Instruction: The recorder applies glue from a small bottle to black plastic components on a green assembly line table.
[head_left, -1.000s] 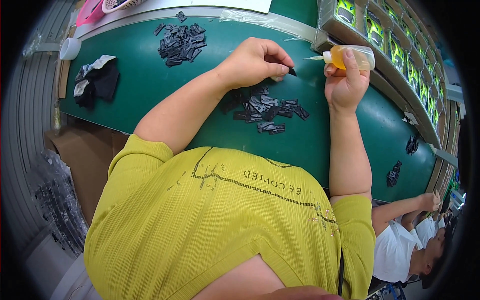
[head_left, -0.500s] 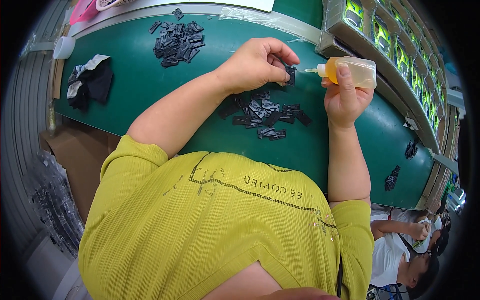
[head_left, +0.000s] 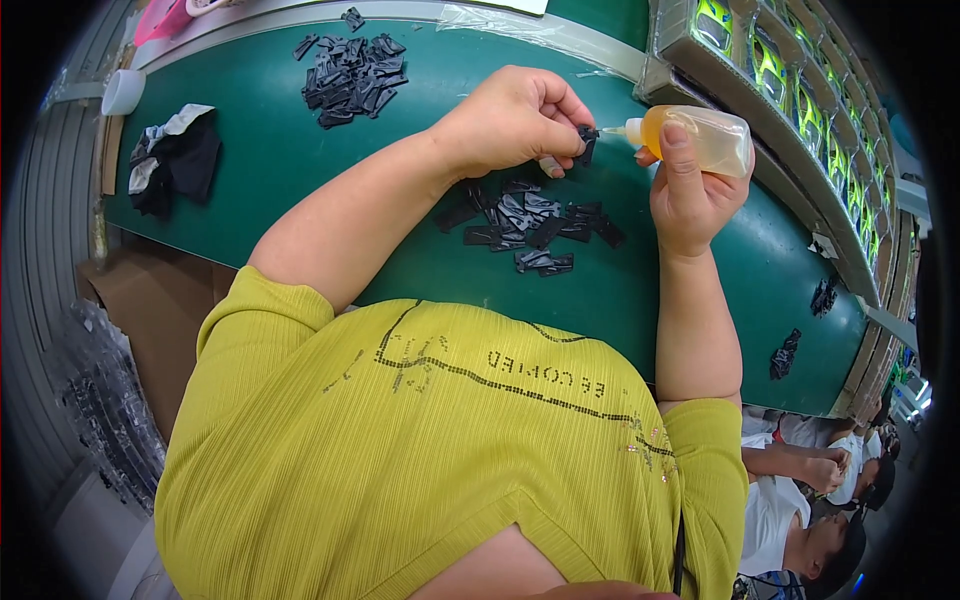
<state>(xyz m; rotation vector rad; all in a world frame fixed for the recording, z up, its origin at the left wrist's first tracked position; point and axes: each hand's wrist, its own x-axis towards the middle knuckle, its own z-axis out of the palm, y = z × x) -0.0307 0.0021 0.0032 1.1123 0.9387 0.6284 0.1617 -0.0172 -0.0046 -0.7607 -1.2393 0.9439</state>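
Note:
My left hand [head_left: 515, 120] pinches a small black plastic piece [head_left: 586, 143] between thumb and fingers above the green table [head_left: 270, 160]. My right hand [head_left: 690, 195] grips a small squeeze bottle [head_left: 700, 140] of yellow liquid, lying sideways. Its white nozzle tip touches the black piece. Below my hands a loose pile of black pieces [head_left: 530, 225] lies on the table.
A second heap of black pieces [head_left: 352, 78] lies at the far left, with a dark cloth bundle [head_left: 175, 160] and a white cup [head_left: 122, 92] near the left edge. Trays with green-lit parts [head_left: 790, 70] run along the right. Another person [head_left: 810, 500] sits at lower right.
My hands have come together: the bottle's nozzle now meets the black piece in my left hand. The bottle has tilted flatter.

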